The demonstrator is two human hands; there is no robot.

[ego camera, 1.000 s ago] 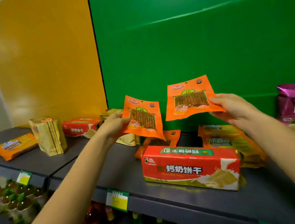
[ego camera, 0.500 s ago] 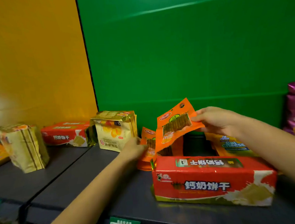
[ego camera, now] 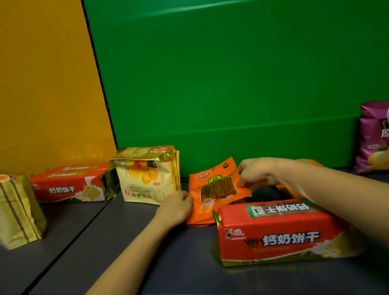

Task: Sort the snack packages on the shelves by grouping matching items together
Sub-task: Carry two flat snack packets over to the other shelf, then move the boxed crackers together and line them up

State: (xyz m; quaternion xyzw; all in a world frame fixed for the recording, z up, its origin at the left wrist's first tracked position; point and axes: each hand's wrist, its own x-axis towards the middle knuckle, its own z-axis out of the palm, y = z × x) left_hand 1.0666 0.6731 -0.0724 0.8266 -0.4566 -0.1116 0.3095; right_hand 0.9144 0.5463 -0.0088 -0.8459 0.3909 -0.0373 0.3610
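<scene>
Red box (ego camera: pixel 277 234) blocks the front, croissant bag (ego camera: pixel 144 179) sits just left. Orange pouch (ego camera: pixel 217 189) leans on the shelf (ego camera: pixel 127 257), top end up; left hand (ego camera: pixel 175 209) grips its left edge, right hand (ego camera: pixel 258 173) pinches the right.

Two bare arms are shown. The left hand (ego camera: pixel 175 209) is followed by a slim left forearm (ego camera: pixel 128 264), which is seen uncovered as far as the bottom edge of the view. The right hand (ego camera: pixel 258 173) is followed by a right forearm (ego camera: pixel 355 195), uncovered up to the right edge. Nails and knuckles are blurred, so finer marks cannot be made out.
</scene>
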